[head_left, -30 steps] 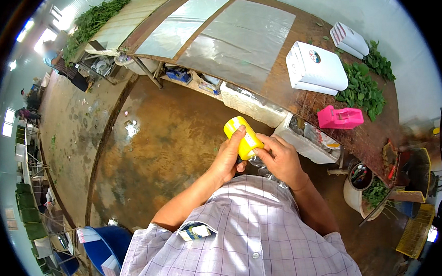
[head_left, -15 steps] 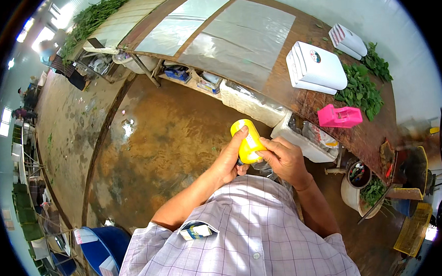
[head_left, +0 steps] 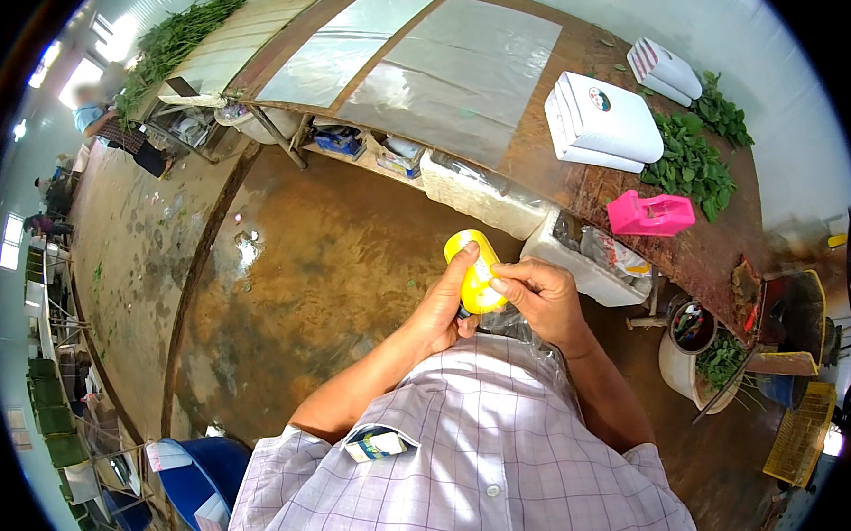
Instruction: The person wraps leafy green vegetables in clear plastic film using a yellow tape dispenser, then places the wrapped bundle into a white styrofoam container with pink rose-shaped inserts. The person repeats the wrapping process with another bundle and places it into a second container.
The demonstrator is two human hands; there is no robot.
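A yellow roll [head_left: 473,270], which looks like tape, is held in front of my body, tilted, with a pale label on its side. My left hand [head_left: 446,303] is closed around it from the left, thumb lying along its upper face. At its right edge my right hand [head_left: 545,303] has thumb and forefinger pinched together, touching the roll; whatever fine piece lies between the fingertips is too small to make out. Crumpled clear plastic [head_left: 516,326] shows just below the hands, partly hidden.
Across the front runs a wooden table [head_left: 574,194] with clear plastic sheets [head_left: 455,74], a stack of white printed sheets [head_left: 598,125], leafy greens [head_left: 692,164] and a pink tape dispenser [head_left: 651,214]. Foam boxes [head_left: 484,196] sit underneath. Blue tubs [head_left: 204,474] stand left; a person [head_left: 121,132] is far left.
My right fingers have shifted slightly on the roll's edge and now pinch more tightly together. The left hand and the roll stay nearly still.
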